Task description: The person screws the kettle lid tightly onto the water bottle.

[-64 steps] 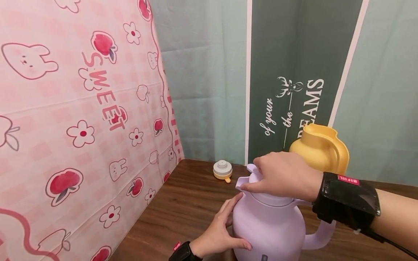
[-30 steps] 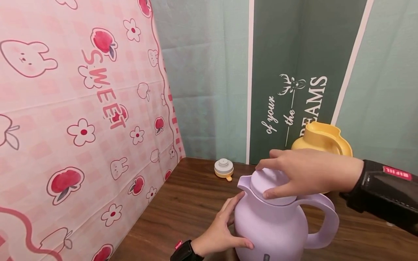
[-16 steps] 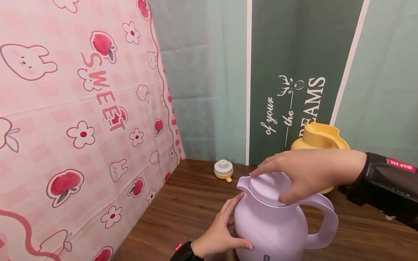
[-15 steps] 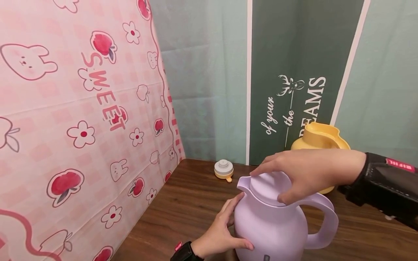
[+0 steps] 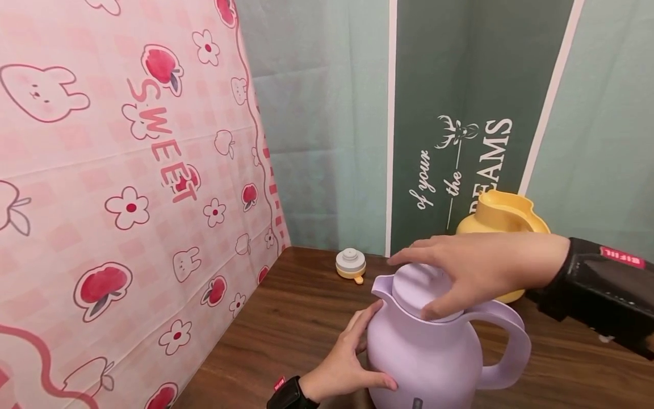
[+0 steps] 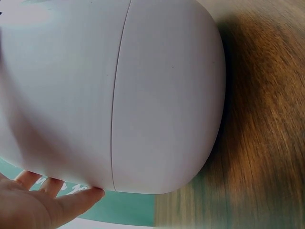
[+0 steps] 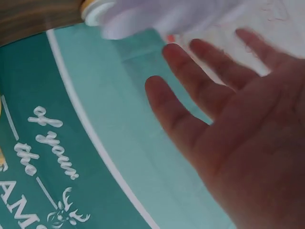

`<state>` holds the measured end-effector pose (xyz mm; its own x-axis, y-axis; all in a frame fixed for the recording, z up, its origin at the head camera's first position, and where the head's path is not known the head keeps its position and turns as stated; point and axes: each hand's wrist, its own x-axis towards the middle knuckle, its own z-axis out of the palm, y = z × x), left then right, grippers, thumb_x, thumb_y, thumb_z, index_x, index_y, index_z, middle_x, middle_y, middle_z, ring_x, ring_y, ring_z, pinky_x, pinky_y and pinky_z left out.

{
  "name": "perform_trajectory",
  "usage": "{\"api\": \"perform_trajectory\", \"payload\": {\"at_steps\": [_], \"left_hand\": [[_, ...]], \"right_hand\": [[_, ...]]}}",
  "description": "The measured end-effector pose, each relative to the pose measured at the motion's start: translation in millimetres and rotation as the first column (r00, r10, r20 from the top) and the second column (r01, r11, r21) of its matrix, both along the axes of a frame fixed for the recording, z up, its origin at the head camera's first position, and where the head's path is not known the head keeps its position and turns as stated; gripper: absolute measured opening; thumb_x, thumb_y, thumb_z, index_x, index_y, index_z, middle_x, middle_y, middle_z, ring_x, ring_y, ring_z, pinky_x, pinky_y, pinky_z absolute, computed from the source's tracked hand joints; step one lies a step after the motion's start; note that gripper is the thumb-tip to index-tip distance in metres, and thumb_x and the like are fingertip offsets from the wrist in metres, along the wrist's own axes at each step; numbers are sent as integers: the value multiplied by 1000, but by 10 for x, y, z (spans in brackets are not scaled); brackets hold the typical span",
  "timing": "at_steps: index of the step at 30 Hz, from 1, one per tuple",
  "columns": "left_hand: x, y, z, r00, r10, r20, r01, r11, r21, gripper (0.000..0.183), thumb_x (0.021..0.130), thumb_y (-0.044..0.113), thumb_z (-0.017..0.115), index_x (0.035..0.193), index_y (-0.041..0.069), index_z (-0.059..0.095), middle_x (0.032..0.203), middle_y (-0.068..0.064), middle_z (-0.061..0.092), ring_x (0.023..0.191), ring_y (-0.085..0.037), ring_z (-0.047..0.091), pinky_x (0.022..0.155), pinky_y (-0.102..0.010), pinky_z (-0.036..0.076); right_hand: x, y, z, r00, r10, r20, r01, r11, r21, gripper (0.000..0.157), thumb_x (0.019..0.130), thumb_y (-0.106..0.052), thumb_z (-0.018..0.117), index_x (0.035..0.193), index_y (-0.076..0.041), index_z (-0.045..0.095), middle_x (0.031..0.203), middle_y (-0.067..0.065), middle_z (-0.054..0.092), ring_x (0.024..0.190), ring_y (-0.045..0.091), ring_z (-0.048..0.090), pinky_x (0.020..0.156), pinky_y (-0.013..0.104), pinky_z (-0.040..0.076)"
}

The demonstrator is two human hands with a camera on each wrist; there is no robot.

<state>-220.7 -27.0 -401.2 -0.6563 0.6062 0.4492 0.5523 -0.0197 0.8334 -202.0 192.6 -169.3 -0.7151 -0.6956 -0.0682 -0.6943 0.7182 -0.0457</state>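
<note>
Right hand (image 5: 472,268) has uncurled over lid (image 5: 413,288) — palm down; left hand (image 5: 343,366) holds jug (image 5: 426,355).

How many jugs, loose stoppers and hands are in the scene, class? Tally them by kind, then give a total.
Jugs: 2, purple jug and yellow jug
Loose stoppers: 1, stopper
Hands: 2, left hand and right hand
Total: 5

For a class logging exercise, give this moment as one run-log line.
Left hand: touching purple jug | Right hand: over its lid, fingers spread | Cap: on table | Yellow jug: partly behind right hand
</note>
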Motion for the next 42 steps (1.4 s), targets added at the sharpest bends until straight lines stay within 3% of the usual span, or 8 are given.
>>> {"api": "perform_trajectory", "payload": {"at_steps": [7, 19, 23, 26, 29, 32, 39, 42], "left_hand": [[-3, -11, -9, 1000, 0, 9, 0, 1000, 2, 105, 66, 17, 81, 146, 28, 15, 134, -4, 32, 118, -16, 45, 90, -27, 47], [8, 4, -2, 1000, -7, 11, 7, 1000, 13, 107, 65, 10, 82, 146, 27, 14, 134, -6, 32, 119, -17, 44, 91, -27, 47], [14, 3, 4, 1000, -10, 10, 10, 1000, 18, 108, 64, 8, 81, 146, 27, 14, 134, -7, 31, 120, -17, 44, 92, -27, 46], [15, -2, 3, 1000, -12, 15, 12, 1000, 22, 108, 64, 8, 81, 146, 27, 14, 134, -7, 32, 119, -17, 44, 92, -28, 46], [16, -9, 7, 999, -14, 29, 13, 1000, 23, 106, 65, 10, 81, 146, 28, 15, 133, -6, 32, 119, -17, 45, 92, -28, 46], [16, -13, 9, 999, -14, 32, 13, 1000, 20, 105, 66, 11, 81, 146, 28, 15, 134, -5, 32, 119, -17, 45, 92, -28, 46], [15, -1, 14, 1000, -14, 10, 13, 1000, 21, 107, 64, 9, 81, 146, 26, 14, 135, -7, 31, 119, -17, 45, 92, -28, 47], [19, 0, 15, 1000, -10, 12, 10, 1000, 19, 107, 64, 9, 82, 146, 27, 15, 134, -6, 31, 118, -17, 45, 92, -28, 47]], "right_hand": [[4, -52, 40, 995, 93, 21, -94, 995, 20, 54, 71, -35, 68, 122, -34, 52, 116, -14, 51, 100, 10, 48, 82, 38, 47], [-51, -78, -60, 994, -18, -110, 19, 1000, 14, 49, 74, -69, 55, 104, -32, 57, 87, -10, 52, 73, 6, 51, 67, 32, 48], [-47, -58, -22, 999, -53, -7, 53, 998, 18, 63, 74, -74, 49, 121, -33, 52, 104, -8, 56, 83, 8, 54, 72, 36, 49], [-23, -43, 39, 991, -35, 128, 32, 999, 21, 67, 76, -63, 58, 135, -38, 40, 124, -7, 49, 98, 12, 51, 78, 39, 48], [-16, -49, 67, 986, 7, 169, -11, 1000, 27, 64, 74, -46, 67, 132, -41, 42, 120, -10, 47, 97, 11, 49, 76, 34, 47], [-19, -69, 52, 995, 10, 104, -16, 998, 53, 56, 73, -45, 68, 126, -37, 50, 107, -10, 50, 87, 9, 50, 71, 30, 48], [-46, -89, -53, 995, -37, -93, 41, 998, 41, 59, 73, -75, 50, 109, -29, 58, 85, -9, 53, 68, 6, 50, 63, 32, 46], [-46, -76, -60, 993, -63, -97, 67, 997, 35, 62, 74, -79, 42, 107, -29, 58, 84, -9, 55, 71, 7, 52, 63, 33, 47]]}}
